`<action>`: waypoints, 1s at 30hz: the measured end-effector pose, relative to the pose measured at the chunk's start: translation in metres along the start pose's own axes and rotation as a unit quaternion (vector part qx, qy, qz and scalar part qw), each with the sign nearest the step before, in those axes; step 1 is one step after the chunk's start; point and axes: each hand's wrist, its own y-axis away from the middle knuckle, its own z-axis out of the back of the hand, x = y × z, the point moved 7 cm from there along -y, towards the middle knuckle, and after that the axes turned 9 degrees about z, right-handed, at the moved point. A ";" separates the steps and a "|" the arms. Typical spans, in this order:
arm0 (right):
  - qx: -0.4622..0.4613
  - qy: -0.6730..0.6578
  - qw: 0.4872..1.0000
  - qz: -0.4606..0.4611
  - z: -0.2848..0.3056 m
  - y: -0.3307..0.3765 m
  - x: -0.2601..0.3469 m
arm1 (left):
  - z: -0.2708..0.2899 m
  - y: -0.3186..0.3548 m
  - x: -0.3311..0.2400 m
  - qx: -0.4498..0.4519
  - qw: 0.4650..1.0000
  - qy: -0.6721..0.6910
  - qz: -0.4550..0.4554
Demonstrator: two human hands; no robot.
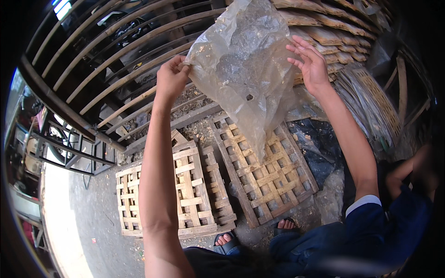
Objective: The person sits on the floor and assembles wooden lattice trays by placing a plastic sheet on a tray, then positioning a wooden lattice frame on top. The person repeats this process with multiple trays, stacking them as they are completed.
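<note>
A cloudy, crumpled plastic sheet [245, 60] hangs raised in front of me, its lower point drooping over a woven wooden lattice panel [268, 197]. One small hole shows in the sheet. My left hand [172, 78] is closed, pinching the sheet's left edge between thumb and fingers. At the opposite edge my right hand [311, 64] has its fingers apart, close beside the plastic; whether a fingertip touches it is hard to see. More woven lattice panels [193, 185] lie at the left, partly hidden behind my left forearm.
A bamboo slat rack [134, 65] curves across the upper left. Layered tan sheets [324, 32] are piled at the upper right, above stacked woven panels [378, 99]. Black plastic [313, 143] lies on the ground. Another person's arm [403, 171] shows at the right.
</note>
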 end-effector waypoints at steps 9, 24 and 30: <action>-0.003 -0.113 0.993 -0.018 -0.018 -0.033 -0.014 | 0.085 0.000 -0.067 -0.060 0.986 0.061 -0.140; -0.042 -0.085 0.977 -0.193 0.030 0.007 -0.111 | -0.034 0.087 -0.072 0.444 0.862 -0.244 0.000; 0.030 0.067 0.925 -0.373 0.119 0.102 -0.194 | -0.086 0.111 0.006 0.562 0.755 -0.329 0.078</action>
